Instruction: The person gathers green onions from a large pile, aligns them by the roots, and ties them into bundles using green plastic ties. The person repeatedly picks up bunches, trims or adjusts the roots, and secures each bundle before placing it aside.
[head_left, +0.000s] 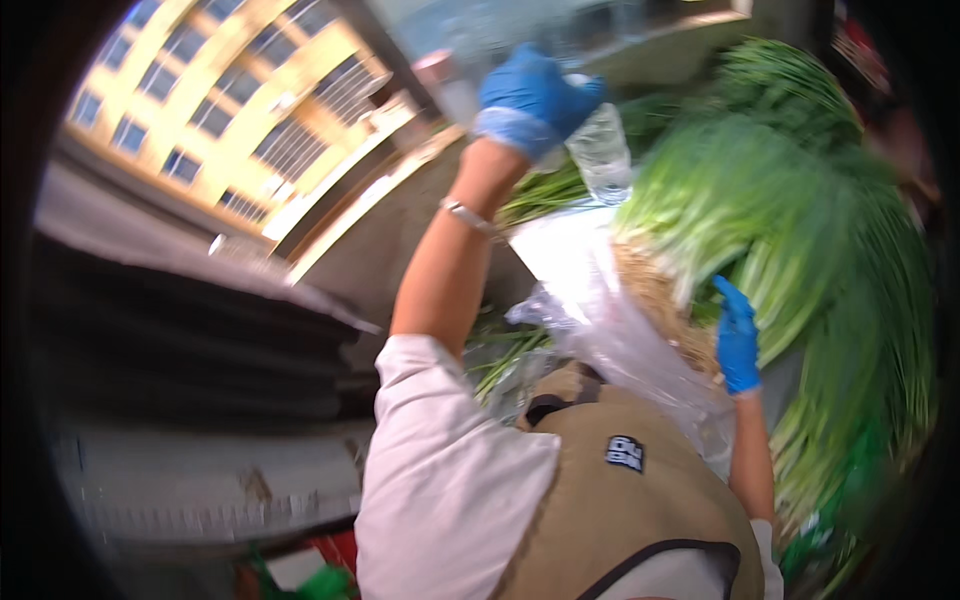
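My left hand (536, 97), in a blue glove, is raised at the top centre, closed around the upper end of a clear plastic bottle (604, 154). The bottle hangs tilted below the fingers, its base over a white surface. My right hand (739, 341), also gloved in blue, is at the roots of a large heap of green onions (780, 202). Its fingers are extended and nothing shows in its grasp; the palm side is partly hidden. Pale, stringy roots (652, 281) face my body.
A translucent plastic sheet (622, 345) lies between my apron (637, 480) and the roots. Loose green stalks (517, 360) lie to its left. Farther left is a dark draped cover (180, 330). Behind a ledge stands a yellow building (247, 90).
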